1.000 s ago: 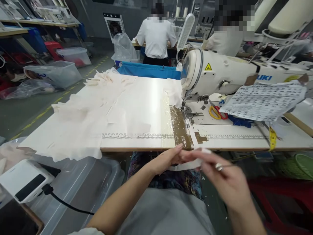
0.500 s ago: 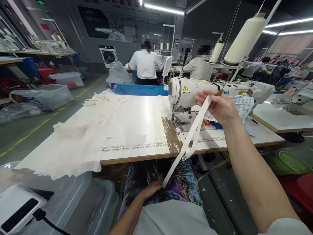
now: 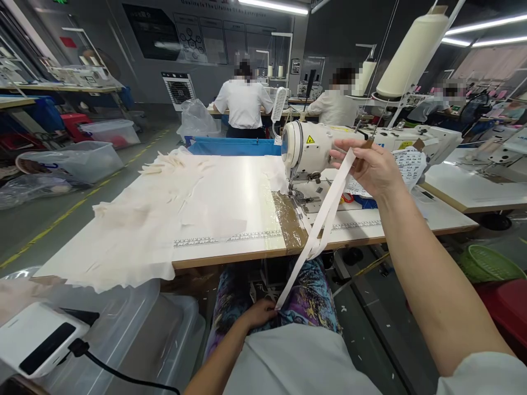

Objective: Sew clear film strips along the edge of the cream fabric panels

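1. The person is sitting at the sewing table [image 3: 230, 258] and stretching a white strap [image 3: 325, 214] out between both hands, so it's running on a long diagonal from low near the lap up toward the sewing machine [image 3: 329, 148].
2. The right hand [image 3: 370, 167] is pinching the upper end, raised in front of the machine head, fingers closed on the strap.
3. The left hand [image 3: 259, 312] is clamping the lower end down on the lap, just under the table edge.
4. The long axis is pointing up and to the right, away from the body. Partway along, near the table edge, the strap is doubling into a small loop or fold; can't tell exactly how it's joined.
5. Loose pale fabric pieces [image 3: 164, 208] are lying across the left side of the table, well apart from both hands.
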`<state>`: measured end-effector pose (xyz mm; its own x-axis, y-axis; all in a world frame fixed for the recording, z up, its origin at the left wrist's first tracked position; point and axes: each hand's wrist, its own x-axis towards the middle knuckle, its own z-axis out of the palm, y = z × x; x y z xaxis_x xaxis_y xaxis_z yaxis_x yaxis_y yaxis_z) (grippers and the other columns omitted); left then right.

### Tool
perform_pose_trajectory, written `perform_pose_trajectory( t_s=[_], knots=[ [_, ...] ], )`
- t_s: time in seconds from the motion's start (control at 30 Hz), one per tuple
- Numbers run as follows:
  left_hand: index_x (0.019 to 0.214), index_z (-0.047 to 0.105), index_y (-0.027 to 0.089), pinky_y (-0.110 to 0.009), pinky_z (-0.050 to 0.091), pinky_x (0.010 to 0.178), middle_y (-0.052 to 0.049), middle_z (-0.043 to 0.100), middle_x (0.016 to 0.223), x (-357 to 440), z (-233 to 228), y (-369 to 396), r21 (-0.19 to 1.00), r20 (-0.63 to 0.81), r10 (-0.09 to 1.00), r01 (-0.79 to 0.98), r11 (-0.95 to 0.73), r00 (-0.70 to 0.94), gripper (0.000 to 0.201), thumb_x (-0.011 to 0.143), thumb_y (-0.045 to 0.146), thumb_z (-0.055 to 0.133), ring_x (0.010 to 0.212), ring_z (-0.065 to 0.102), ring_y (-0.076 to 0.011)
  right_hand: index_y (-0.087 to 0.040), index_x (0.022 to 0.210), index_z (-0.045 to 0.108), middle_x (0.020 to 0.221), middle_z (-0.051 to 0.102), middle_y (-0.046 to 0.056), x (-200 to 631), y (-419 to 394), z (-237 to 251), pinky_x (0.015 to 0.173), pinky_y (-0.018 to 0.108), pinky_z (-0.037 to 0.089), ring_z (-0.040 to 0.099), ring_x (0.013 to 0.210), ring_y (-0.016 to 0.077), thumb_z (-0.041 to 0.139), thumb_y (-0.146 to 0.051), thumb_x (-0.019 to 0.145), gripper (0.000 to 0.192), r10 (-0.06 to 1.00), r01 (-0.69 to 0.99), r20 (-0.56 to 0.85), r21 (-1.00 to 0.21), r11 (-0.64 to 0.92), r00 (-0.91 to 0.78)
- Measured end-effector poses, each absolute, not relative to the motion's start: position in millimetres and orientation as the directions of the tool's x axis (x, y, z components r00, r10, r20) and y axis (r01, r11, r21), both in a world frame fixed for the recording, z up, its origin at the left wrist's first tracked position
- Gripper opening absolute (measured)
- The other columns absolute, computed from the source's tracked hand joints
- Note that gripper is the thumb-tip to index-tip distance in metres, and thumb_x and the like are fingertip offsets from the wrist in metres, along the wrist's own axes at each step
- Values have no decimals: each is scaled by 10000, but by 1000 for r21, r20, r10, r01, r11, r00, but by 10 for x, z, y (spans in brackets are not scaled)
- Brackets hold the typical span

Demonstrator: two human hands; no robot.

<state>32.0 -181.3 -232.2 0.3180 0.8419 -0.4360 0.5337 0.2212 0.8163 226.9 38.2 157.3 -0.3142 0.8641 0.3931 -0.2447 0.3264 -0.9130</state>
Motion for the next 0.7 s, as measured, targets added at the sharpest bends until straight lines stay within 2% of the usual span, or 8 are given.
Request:
perform_pose_trajectory(
  t_s=[0.23,0.3,0.37,0.4,0.47,0.57,0.63,0.7],
  knots=[
    [688,536,147,-288,455,670,25,526,663,355,-2217,-1833,827,-412,866,515,224,285,413,936,477,530,649,544,-135,-176,899,721,1154,705,41,2259,285,1593,680,307,648,736,884,217,517,-94,803,239,891,-213,359,-928,307,-278],
    [643,508,157,-283,440,662,17,526,637,362,-2097,-1861,834,-384,891,504,223,242,454,945,495,478,643,540,-143,-183,894,719,1091,730,38,2279,220,1592,652,295,642,740,767,187,547,-110,800,209,896,-196,324,-942,274,-305],
    [664,525,160,-279,441,683,-2,575,661,367,-1920,-1872,846,-335,925,489,212,180,465,963,492,398,681,565,-160,-187,896,719,924,763,41,2310,124,1588,612,290,632,726,654,172,601,-153,801,155,876,-177,292,-954,241,-385],
    [704,549,157,-277,447,704,-14,608,694,369,-1816,-1863,853,-302,943,482,201,142,463,974,479,354,714,582,-169,-191,919,720,857,767,45,2326,64,1582,587,282,621,717,621,170,636,-198,811,137,846,-151,279,-960,236,-453],
    [827,594,147,-278,458,755,-39,660,778,367,-1591,-1811,861,-227,972,479,173,56,463,997,426,266,781,611,-182,-228,1026,711,900,770,55,2348,-71,1559,587,296,615,728,658,189,666,-312,855,195,733,-58,258,-956,287,-629],
    [943,618,130,-310,461,837,-93,683,908,338,-1249,-1713,848,-115,992,514,125,-51,465,1005,358,218,883,626,-211,-251,1100,691,947,760,60,2352,-290,1458,693,288,603,731,745,183,561,-348,949,222,482,101,173,-865,491,-859],
    [984,638,138,-334,453,893,-112,682,1018,303,-1020,-1713,831,-64,996,549,85,-57,346,964,356,371,970,620,-244,-269,1094,694,940,756,42,2347,-415,1316,767,280,586,724,842,191,503,-347,973,239,337,177,45,-780,600,-941],
    [1033,656,168,-328,461,900,-100,681,1084,253,-775,-1794,817,-35,999,577,23,10,264,857,349,577,1008,618,-264,-327,1187,679,1035,757,23,2356,-484,1104,855,292,571,714,943,211,531,-375,950,284,303,231,1,-644,730,-953]
  ],
)
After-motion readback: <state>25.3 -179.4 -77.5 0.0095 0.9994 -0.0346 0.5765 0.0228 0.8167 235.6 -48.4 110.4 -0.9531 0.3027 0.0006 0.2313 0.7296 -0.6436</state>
